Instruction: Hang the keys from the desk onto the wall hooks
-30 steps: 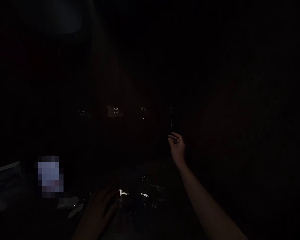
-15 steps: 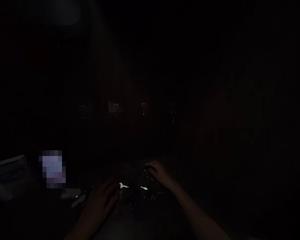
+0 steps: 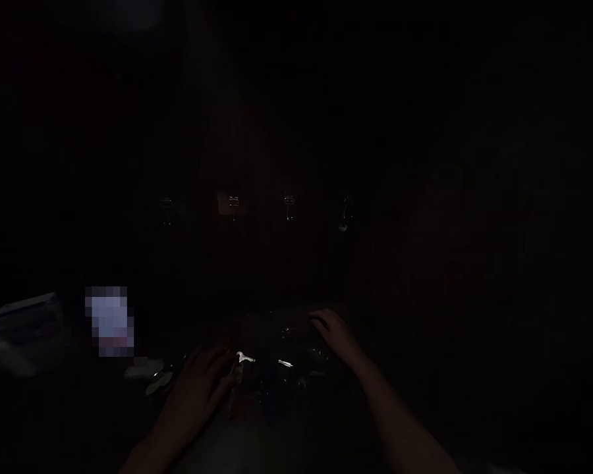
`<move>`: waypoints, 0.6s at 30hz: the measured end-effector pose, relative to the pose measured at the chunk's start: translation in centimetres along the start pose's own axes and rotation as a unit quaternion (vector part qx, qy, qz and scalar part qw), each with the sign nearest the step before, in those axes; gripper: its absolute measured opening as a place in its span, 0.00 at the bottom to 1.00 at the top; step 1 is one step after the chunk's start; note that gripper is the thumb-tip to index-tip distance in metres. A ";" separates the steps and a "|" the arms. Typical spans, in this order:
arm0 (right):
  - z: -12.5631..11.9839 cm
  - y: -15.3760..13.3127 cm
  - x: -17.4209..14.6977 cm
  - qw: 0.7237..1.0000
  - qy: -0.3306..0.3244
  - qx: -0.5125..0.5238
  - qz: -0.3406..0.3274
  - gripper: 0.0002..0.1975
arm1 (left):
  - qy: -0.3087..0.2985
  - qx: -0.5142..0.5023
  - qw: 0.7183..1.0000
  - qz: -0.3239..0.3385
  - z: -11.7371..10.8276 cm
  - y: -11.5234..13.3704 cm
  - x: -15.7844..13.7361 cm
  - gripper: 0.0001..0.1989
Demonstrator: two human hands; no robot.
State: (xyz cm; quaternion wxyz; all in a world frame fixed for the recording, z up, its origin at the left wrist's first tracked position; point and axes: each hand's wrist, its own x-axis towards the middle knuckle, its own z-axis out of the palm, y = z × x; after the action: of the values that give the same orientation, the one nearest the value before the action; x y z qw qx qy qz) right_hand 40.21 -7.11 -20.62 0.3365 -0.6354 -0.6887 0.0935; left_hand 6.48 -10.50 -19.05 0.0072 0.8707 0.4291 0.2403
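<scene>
The scene is very dark. My left hand (image 3: 200,378) is held low over a surface, palm down, its fingers spread and nothing seen in them. By its fingertips lies a small, bright, key-like piece (image 3: 246,358). A short shiny strip (image 3: 285,363) lies to the right of that piece. My right hand (image 3: 337,334) reaches to the far right of these small things, fingers loosely stretched, with nothing visible in them. Several faint, glinting small objects lie between both hands; their kind is too dark to tell.
Pale flat pieces (image 3: 145,368) lie left of my left hand. Farther left are a blurred-out bright patch (image 3: 109,319) and a boxy package (image 3: 29,329). Several metal hooks or clips, one of them a small metal fitting (image 3: 289,201), form a row ahead.
My right hand has moved right and slightly away, uncovering glinting small things. My left hand stays almost in place. The view has tilted slightly.
</scene>
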 end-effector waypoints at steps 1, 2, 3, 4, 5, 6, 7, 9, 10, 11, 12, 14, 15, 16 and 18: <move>-0.4 0.4 0.0 1.000 0.004 0.025 0.007 0.13 | -0.002 -0.001 1.000 -0.001 0.0 0.0 0.0 0.17; -0.8 0.9 0.0 0.999 0.005 0.044 0.016 0.12 | -0.006 -0.001 1.000 -0.001 0.0 0.0 0.0 0.17; -1.2 1.2 0.0 0.998 0.003 0.056 0.029 0.12 | -0.007 -0.001 1.000 -0.001 0.1 -0.1 0.0 0.17; -1.5 1.5 0.0 0.997 -0.002 0.060 0.042 0.11 | -0.007 -0.001 1.000 -0.002 0.2 -0.1 0.0 0.17; -1.7 1.7 0.0 0.997 -0.011 0.058 0.054 0.10 | -0.005 -0.001 1.000 -0.001 0.3 -0.2 0.0 0.17; -1.8 1.7 -0.1 0.996 -0.020 0.054 0.065 0.10 | -0.001 0.000 1.000 0.000 0.4 -0.3 0.0 0.17; -1.8 1.7 -0.2 0.996 -0.030 0.048 0.072 0.09 | 0.003 0.001 1.000 0.001 0.4 -0.3 0.0 0.17; -1.6 1.4 -0.4 0.996 -0.052 0.042 0.068 0.09 | 0.004 0.004 1.000 0.001 0.5 -0.4 0.0 0.17; -1.6 1.1 -0.5 0.995 -0.064 0.042 0.058 0.09 | 0.002 0.006 1.000 -0.001 0.6 -0.4 0.0 0.17; -1.5 0.8 -0.6 0.995 -0.075 0.045 0.047 0.09 | 0.000 0.008 1.000 -0.003 0.6 -0.4 0.0 0.17; -1.6 0.5 -0.7 0.994 -0.088 0.049 0.038 0.09 | -0.003 0.010 1.000 -0.003 0.5 -0.5 0.0 0.18; -1.9 0.0 -0.8 0.992 -0.111 0.060 0.031 0.08 | -0.006 0.013 1.000 0.000 0.5 -0.5 0.0 0.18; -2.1 -0.2 -0.9 0.990 -0.120 0.065 0.032 0.08 | -0.006 0.013 1.000 0.004 0.5 -0.5 0.0 0.18; -2.3 -0.3 -1.0 0.989 -0.127 0.069 0.037 0.09 | -0.005 0.013 1.000 0.008 0.5 -0.5 0.0 0.17; -2.6 -0.3 -1.0 0.987 -0.136 0.075 0.047 0.12 | -0.001 0.014 1.000 0.013 0.6 -0.6 0.0 0.18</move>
State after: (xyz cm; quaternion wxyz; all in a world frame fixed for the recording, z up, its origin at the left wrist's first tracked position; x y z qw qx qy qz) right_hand 41.40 -8.93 -18.83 0.2816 -0.6212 -0.6886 0.2463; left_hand 6.31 -10.02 -19.67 -0.0076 0.8763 0.4214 0.2333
